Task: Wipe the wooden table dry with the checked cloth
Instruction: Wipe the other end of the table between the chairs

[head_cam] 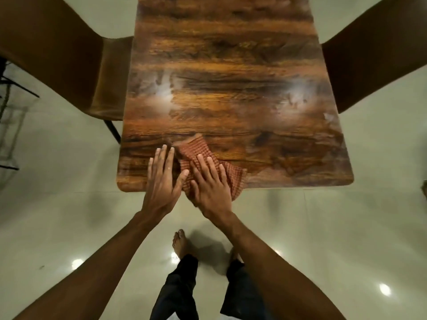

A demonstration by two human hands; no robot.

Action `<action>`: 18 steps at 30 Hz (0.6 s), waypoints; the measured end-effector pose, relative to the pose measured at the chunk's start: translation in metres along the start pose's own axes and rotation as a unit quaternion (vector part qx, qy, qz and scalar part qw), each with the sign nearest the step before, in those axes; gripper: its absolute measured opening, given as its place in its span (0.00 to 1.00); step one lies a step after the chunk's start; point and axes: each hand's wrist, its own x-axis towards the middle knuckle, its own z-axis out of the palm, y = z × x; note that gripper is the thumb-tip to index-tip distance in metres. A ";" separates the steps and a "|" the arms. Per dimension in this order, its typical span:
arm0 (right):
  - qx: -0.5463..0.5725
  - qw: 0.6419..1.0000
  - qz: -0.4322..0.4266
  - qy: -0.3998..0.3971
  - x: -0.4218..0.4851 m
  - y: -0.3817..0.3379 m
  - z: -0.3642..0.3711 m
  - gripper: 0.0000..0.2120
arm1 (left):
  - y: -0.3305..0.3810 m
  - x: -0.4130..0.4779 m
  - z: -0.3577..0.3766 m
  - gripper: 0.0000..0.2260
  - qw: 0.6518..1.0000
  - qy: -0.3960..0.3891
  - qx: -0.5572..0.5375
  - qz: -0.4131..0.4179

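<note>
Checked cloth (pixel 196 148) under flat right hand (pixel 211 183), flat left hand (pixel 161 179) on wooden table (pixel 231 65); press evenly toward wet patches.

Bare forearms, sleeveless to the frame, dark trousers (pixel 178 289), bare feet (pixel 179 243)

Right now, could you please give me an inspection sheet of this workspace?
Surface: wooden table, whitish wet-looking smears mid-left and mid-right.
Job's things: checked cloth bunched at the near edge, partly overhanging.
Clutter: nothing seen.
Hands: left hand flat on the table beside the cloth; right hand flat, pressing the cloth.
Cables: nothing seen.
Surroundings: left chair and right chair, both brown; glossy pale floor.
</note>
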 end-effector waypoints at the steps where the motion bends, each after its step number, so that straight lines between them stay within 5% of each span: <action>1: 0.005 1.000 0.019 0.003 -0.006 0.025 -0.007 0.28 | 0.012 0.003 0.005 0.33 1.000 -0.001 0.000 0.005; 6: 0.011 0.968 0.246 0.044 -0.034 0.142 -0.043 0.29 | 0.066 0.009 0.037 0.32 1.000 -0.009 0.004 0.027; 12: 0.004 0.996 0.087 0.031 -0.056 0.176 -0.045 0.28 | 0.137 0.006 0.089 0.34 0.997 -0.054 0.012 0.045; 16: 0.024 0.951 0.300 0.073 -0.076 0.279 -0.075 0.29 | 0.179 0.008 0.113 0.34 0.996 -0.062 0.006 0.067; 18: 0.013 0.945 0.318 0.073 -0.074 0.283 -0.076 0.29 | 0.197 0.010 0.123 0.35 0.995 -0.066 0.002 0.071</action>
